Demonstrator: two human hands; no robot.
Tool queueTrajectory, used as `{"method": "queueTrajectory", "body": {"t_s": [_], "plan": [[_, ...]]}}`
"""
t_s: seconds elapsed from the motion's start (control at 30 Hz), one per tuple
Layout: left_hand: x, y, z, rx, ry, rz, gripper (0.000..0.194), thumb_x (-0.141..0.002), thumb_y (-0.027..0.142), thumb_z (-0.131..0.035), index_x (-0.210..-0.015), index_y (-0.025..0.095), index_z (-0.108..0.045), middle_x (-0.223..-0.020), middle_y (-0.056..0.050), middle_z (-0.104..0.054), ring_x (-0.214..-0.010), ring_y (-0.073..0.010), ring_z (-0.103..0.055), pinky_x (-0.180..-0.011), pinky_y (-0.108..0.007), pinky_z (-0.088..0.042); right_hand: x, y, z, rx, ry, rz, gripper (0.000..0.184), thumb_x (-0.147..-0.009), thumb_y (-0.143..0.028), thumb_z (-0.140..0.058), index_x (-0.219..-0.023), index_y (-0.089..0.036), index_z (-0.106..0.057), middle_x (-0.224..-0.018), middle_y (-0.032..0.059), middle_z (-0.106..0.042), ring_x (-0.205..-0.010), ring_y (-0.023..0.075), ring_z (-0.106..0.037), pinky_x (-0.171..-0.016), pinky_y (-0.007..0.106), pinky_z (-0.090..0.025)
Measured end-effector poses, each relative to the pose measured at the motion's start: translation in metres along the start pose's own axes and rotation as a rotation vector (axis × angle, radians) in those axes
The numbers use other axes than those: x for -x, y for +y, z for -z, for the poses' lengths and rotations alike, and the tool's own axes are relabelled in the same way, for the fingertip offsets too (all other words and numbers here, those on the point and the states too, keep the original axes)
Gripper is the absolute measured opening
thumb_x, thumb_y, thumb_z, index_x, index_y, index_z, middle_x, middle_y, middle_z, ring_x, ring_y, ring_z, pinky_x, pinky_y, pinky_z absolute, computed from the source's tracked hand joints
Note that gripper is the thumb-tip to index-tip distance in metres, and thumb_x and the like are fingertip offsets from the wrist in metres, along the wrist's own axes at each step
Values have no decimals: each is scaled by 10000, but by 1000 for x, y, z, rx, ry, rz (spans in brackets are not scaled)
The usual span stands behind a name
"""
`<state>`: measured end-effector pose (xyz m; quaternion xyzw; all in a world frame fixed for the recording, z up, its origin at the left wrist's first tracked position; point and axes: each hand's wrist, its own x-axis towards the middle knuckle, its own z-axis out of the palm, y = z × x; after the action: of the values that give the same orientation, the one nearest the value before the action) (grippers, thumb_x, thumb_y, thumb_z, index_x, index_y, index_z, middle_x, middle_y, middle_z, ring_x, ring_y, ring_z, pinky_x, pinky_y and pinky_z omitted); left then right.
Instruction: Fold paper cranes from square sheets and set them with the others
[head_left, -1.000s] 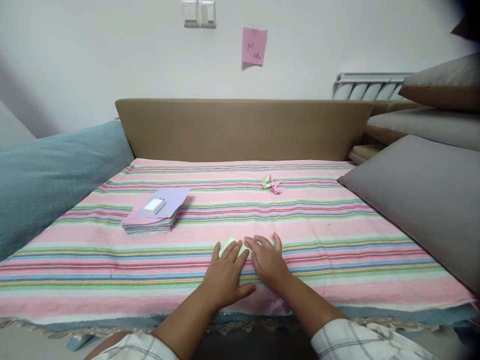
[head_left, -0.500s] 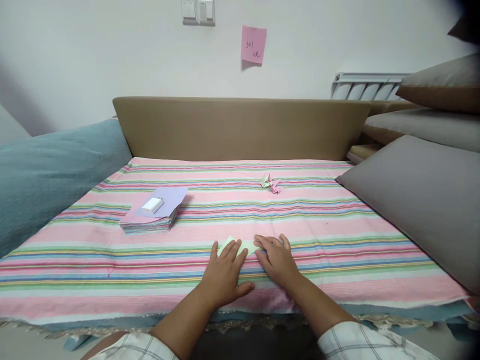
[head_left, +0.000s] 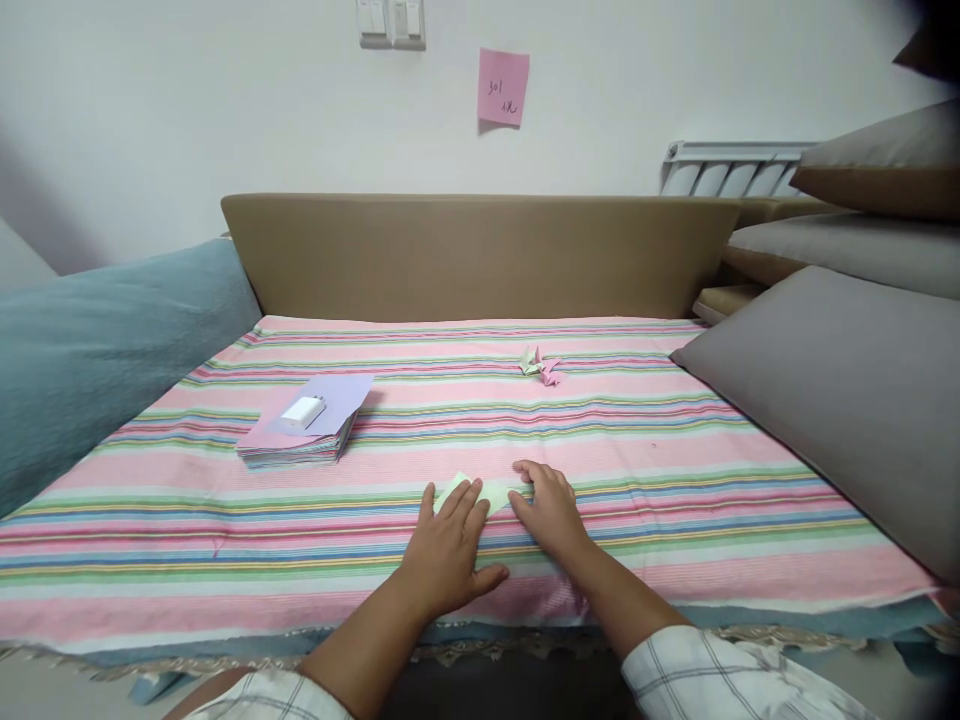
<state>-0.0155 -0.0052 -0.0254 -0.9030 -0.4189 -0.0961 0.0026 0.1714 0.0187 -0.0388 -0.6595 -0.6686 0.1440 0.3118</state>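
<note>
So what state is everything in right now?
Green paper: flat, partly covered
Left hand: spread over green paper
Right hand: partly curled
Paper stack: piled unevenly
White adapter: unplugged
Origami pieces: folded
Striped cloth: spread, slightly wrinkled
Pink note: handwritten
Grey cushions: piled
Wall switches: positions unclear

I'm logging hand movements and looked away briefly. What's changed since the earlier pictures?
The right hand has moved rightward, away from the left hand, baring more of the pale green paper between them. The left hand still rests on that paper. The paper stack, white power adapter and folded paper figures stayed put.
</note>
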Motion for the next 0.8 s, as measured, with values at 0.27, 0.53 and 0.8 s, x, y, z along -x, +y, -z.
{"method": "queueTrajectory", "body": {"t_s": [0.27,0.53,0.8], "plan": [[0,0,-1,13,-1,3,722,-746,678,-430,-1273,183,-437,-1437,-144,-316,-1309,-322,-271,-1055,-596,-47,1,7,1,-25,135,138,368,-761,-118,-360,-1057,-180,-568,-1103,93,-574,-1074,225,-491,-961,423,-357],[0,0,-1,26,-8,5,727,-752,575,-478,-1364,224,-303,-1426,-101,-347,-1314,-306,-265,-1053,-600,-65,25,-19,-1,88,-269,683,648,-899,-390,-352,-1425,-99,-108,-1425,143,-330,-1327,228,-264,-1086,521,-144],[1,-1,-2,-7,-9,1,699,-761,547,-493,-1348,199,-344,-1434,-120,-328,-1325,-316,-234,-1054,-591,-83,25,-8,5,241,-423,559,762,-850,-632,-288,-1432,-161,-150,-1463,115,-232,-1345,273,-213,-1072,568,-118]]}}
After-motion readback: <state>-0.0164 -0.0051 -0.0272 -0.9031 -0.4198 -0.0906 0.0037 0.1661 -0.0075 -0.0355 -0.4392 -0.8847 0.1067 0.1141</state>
